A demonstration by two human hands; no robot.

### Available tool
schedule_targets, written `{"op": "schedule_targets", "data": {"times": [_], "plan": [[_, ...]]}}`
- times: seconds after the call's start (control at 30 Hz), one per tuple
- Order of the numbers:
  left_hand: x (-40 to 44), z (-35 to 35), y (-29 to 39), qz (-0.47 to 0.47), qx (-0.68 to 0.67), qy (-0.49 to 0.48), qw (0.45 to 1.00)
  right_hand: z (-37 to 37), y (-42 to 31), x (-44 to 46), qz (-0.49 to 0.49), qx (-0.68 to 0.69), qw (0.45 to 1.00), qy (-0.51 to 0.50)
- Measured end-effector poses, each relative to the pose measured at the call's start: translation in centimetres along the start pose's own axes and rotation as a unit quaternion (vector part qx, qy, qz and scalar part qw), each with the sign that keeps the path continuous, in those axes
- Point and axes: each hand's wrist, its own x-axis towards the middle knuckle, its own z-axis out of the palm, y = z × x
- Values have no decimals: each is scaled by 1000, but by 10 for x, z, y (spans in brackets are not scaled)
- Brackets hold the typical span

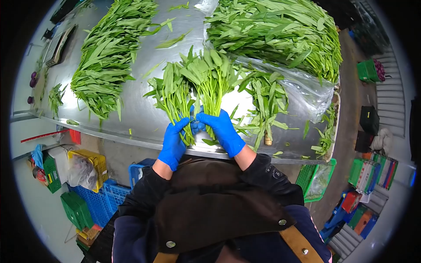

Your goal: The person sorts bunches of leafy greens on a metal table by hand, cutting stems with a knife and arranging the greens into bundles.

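Both of my hands wear blue gloves and meet near the table's front edge. My left hand (174,141) is closed round the lower stems of a bunch of leafy greens (172,94), which looks like water spinach. Beside it, my right hand (222,130) grips a second bunch of greens (211,85) by its stems. The leaves of both bunches point away from me. A small loose heap of greens (268,98) lies right of my right hand, with a short tan piece (268,139), perhaps a handle, showing at its near end.
The metal table (142,96) carries a long row of greens (105,57) at left and a large pile (276,35) at back right, on clear plastic sheeting (309,92). Below the edge stand a green crate (326,179), blue crates (98,201) and a yellow crate (101,166).
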Motion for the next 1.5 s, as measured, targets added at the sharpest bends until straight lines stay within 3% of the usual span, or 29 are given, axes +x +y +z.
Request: {"op": "schedule_targets", "data": {"times": [0.07, 0.37, 0.53, 0.6, 0.67, 0.73, 0.8, 0.83, 0.87, 0.9, 0.93, 0.97, 1.03, 1.07, 1.1, 1.23, 1.33, 1.4, 1.43, 1.47, 1.5], "plan": [[-11, 22, 8, 80, 10, -28, 996, 1, -1, 1, -6, -9, 1000, -13], [-15, 44, 11, 126, 52, 66, 989, 9, -1, 4, -122, -72, 990, -9], [-7, 34, 12, 123, 17, 50, 991, 15, -9, 6, -73, -54, 994, -57], [-6, 31, 17, 128, -11, -15, 992, 17, -17, 4, -61, -56, 994, -69], [1, 24, 31, 155, -3, 22, 988, 15, -27, -1, -19, -1, 992, -124], [-1, 23, 44, 241, 14, -17, 970, 4, -37, 1, -14, -39, 991, -128], [-10, 31, 52, 246, 34, -23, 968, -8, -46, 7, 34, -94, 992, -72], [-11, 32, 52, 240, 49, -17, 969, -26, -43, 15, -25, -347, 938, 0], [-13, 32, 53, 233, 66, -12, 970, -35, -45, 18, -83, -572, 813, 74], [-4, 18, 49, 192, 70, -2, 979, -41, -45, 14, -69, -642, 749, 150], [6, 6, 45, 192, 68, -3, 979, -54, -34, 19, -117, -666, 714, 183], [13, -6, 40, 116, 6, -36, 993, -54, -36, 17, -130, -667, 713, 174], [19, -20, 30, -3, -105, -81, 991, -49, -39, 11, -133, -669, 713, 165], [20, -22, 27, -6, -108, -80, 991, -43, -43, 11, -42, -471, 872, 126], [20, -23, 24, -13, -127, -106, 986, -36, -45, 11, 51, -237, 967, 79], [11, -1, 24, -19, -133, -151, 979, 3, -46, 1, 29, -106, 993, 31], [26, -19, 16, -12, -112, -122, 986, 19, -22, 12, 14, -149, 988, 28], [34, -28, 11, -33, -165, -237, 957, 13, -4, 24, 1, -116, 993, 34], [19, -11, 14, -19, -149, -104, 983, 5, -2, 29, -29, -126, 990, 58], [16, -10, 16, -20, -152, -106, 983, 0, -7, 31, -59, -138, 985, 82], [14, -12, 20, -12, -139, -103, 985, -11, -19, 29, 5, -159, 985, 62]]}}
